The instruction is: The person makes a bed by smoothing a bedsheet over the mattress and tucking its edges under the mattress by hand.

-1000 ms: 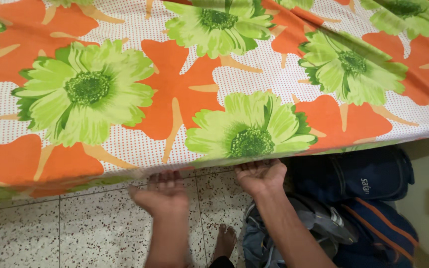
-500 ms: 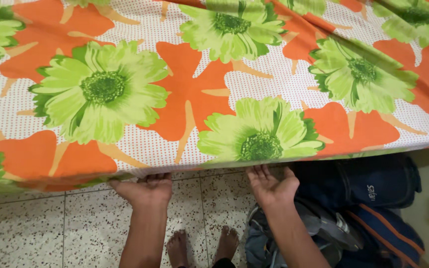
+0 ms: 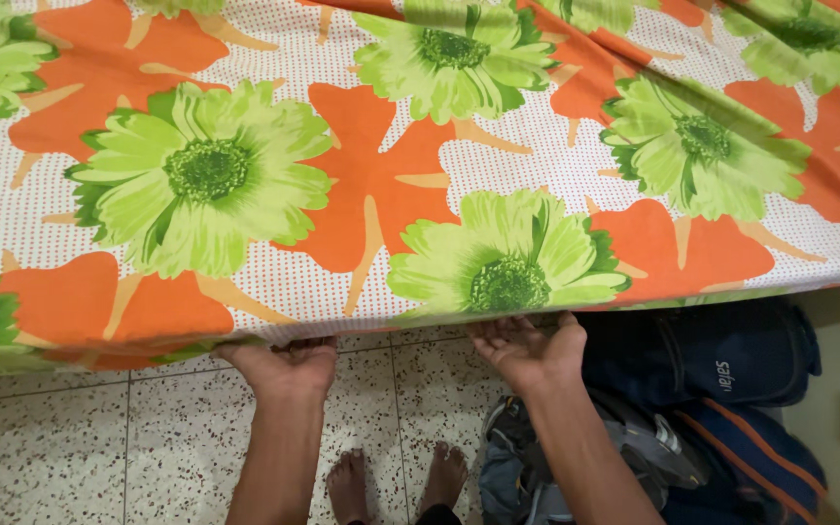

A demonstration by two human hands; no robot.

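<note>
I am reaching my left hand (image 3: 284,367) under the hanging edge of the orange-and-green flowered cotton bedsheet (image 3: 371,194), fingers hidden, grip unclear, my right hand (image 3: 529,352) is lying open, palm up, touching the same edge

Left hand (image 3: 284,367) knuckles up, fingers tucked forward; right hand (image 3: 527,350) palm up, open.

Head camera looking steeply down from above, facing forward over the bed's flowered sheet (image 3: 371,185), sitting close, catching speckled floor (image 3: 80,447) below, single view only
</note>
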